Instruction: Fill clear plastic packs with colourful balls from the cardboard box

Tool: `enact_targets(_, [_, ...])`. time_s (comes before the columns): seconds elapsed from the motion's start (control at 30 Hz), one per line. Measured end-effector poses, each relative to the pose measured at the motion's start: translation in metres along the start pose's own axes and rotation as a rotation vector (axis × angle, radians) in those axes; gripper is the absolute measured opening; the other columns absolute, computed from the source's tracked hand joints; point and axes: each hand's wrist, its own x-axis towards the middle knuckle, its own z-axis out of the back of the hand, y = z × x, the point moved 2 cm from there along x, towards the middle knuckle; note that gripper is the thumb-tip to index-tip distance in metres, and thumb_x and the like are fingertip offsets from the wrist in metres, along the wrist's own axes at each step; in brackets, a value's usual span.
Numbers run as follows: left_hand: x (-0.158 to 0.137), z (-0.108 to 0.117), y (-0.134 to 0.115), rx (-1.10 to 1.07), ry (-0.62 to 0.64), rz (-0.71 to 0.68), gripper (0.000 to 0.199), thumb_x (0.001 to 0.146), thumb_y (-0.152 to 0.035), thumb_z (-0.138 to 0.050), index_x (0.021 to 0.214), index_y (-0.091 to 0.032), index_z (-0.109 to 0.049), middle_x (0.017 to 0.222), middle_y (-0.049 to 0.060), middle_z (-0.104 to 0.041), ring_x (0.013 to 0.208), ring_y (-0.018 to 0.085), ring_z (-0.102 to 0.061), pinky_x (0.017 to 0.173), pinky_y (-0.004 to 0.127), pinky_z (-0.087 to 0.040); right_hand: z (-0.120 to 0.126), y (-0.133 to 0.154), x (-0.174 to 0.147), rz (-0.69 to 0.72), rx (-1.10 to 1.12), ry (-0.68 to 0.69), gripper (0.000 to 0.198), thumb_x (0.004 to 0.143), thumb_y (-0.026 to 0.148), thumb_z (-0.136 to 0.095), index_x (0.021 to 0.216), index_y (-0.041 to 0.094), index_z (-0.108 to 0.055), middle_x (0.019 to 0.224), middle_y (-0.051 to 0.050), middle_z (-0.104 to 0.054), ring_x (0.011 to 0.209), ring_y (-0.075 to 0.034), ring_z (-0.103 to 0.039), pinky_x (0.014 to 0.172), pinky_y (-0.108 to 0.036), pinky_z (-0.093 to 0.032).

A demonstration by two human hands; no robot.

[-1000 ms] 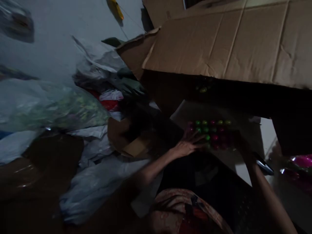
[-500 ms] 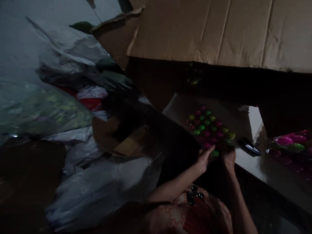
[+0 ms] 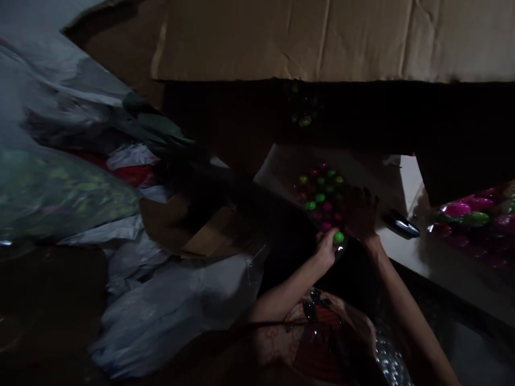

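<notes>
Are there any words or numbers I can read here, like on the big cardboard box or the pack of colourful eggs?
None can be read.
Cardboard box: plain brown, no print shows.
Pack of colourful eggs, by the left hand and right hand: no label shows; too dark.
Dark object on the white surface: too small and dim to tell.
Plastic bags: blurred; no text legible.

Egg pack (image 3: 319, 193) on table (image 3: 406, 252), box (image 3: 322, 43) seemingly behind.
</notes>
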Motion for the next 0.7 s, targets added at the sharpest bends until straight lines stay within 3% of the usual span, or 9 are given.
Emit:
enact_targets(0.1, [-0.008,-0.006,-0.008,-0.02,0.154,0.059,0.033,0.056,-0.018,-0.078,0.082,-0.013,-0.058,0.074,0.002,-0.063,0.064,0.017,-0.061,0.056,0.028,-0.048,0.001,0.006,0.003,0.026,0.003,0.028,0.05,0.098,0.041,-0.042,0.147,0.032,-0.042,0.152,-0.01,-0.031,0.137,-0.04,-0.023,0.106,-0.065,-0.016])
enact_targets(0.2, [-0.006,-0.007,-0.012,0.018,0.167,0.076,0.018,0.061,-0.017,-0.07,0.073,-0.013,-0.057,0.065,0.002,-0.06,0.057,0.015,-0.058,0.048,0.026,-0.044,0.012,-0.002,-0.004,-0.023,0.055,0.034,0.055,0.099,0.044,-0.038,0.151,0.023,-0.037,0.151,-0.013,-0.032,0.136,-0.034,-0.028,0.11,-0.059,-0.019])
enact_targets(0.27, [-0.002,-0.008,-0.013,0.032,0.129,0.061,0.012,0.065,-0.017,-0.065,0.072,-0.013,-0.055,0.059,0.0,-0.056,0.052,0.013,-0.054,0.045,0.025,-0.043,0.023,-0.023,-0.015,-0.087,0.085,0.028,0.055,0.099,0.043,-0.039,0.148,0.017,-0.04,0.148,-0.016,-0.036,0.131,-0.029,-0.037,0.109,-0.049,-0.029])
enact_targets(0.33, [0.001,-0.01,-0.014,0.037,0.107,0.042,0.012,0.066,-0.016,-0.064,0.073,-0.014,-0.054,0.058,-0.001,-0.055,0.05,0.013,-0.053,0.045,0.025,-0.044,0.033,-0.055,-0.028,-0.18,0.035,0.07,0.05,0.097,0.035,-0.042,0.139,0.009,-0.05,0.136,-0.02,-0.047,0.119,-0.029,-0.047,0.098,-0.04,-0.04])
enact_targets(0.4, [0.001,-0.012,-0.015,0.036,0.1,0.032,0.015,0.064,-0.014,-0.065,0.075,-0.013,-0.054,0.059,-0.001,-0.056,0.052,0.014,-0.054,0.045,0.027,-0.046,0.038,-0.089,-0.041,-0.254,-0.095,0.205,0.041,0.094,0.026,-0.043,0.123,0.002,-0.06,0.117,-0.023,-0.056,0.106,-0.032,-0.052,0.086,-0.039,-0.043])
enact_targets(0.47, [0.0,-0.014,-0.015,0.028,0.103,0.024,0.019,0.063,-0.013,-0.066,0.077,-0.013,-0.054,0.061,-0.001,-0.057,0.053,0.015,-0.055,0.046,0.028,-0.047,0.037,-0.115,-0.049,-0.25,-0.141,0.316,0.035,0.092,0.017,-0.039,0.11,0.003,-0.065,0.107,-0.023,-0.058,0.102,-0.035,-0.052,0.084,-0.042,-0.042])
enact_targets(0.57, [-0.001,-0.013,-0.015,0.007,0.099,0.008,0.023,0.059,-0.014,-0.068,0.078,-0.013,-0.054,0.062,-0.001,-0.057,0.056,0.016,-0.055,0.048,0.03,-0.048,0.031,-0.126,-0.059,-0.263,0.081,0.325,0.032,0.09,0.014,-0.038,0.107,0.006,-0.064,0.109,-0.022,-0.06,0.106,-0.032,-0.053,0.09,-0.042,-0.04])
enact_targets(0.63, [-0.001,-0.012,-0.013,-0.004,0.101,-0.006,0.026,0.057,-0.014,-0.07,0.078,-0.013,-0.055,0.064,-0.001,-0.057,0.059,0.016,-0.056,0.051,0.031,-0.05,0.028,-0.115,-0.073,-0.329,0.306,0.343,0.035,0.094,0.028,-0.039,0.111,0.007,-0.062,0.106,-0.018,-0.062,0.099,-0.026,-0.057,0.085,-0.035,-0.044])
enact_targets(0.7, [-0.001,-0.011,-0.011,-0.002,0.105,-0.014,0.028,0.055,-0.015,-0.071,0.077,-0.013,-0.055,0.065,-0.001,-0.056,0.061,0.015,-0.056,0.053,0.03,-0.05,0.025,-0.094,-0.096,-0.436,0.617,0.401,0.05,0.095,0.05,-0.038,0.114,0.01,-0.062,0.102,-0.013,-0.065,0.093,-0.023,-0.06,0.08,-0.031,-0.048])
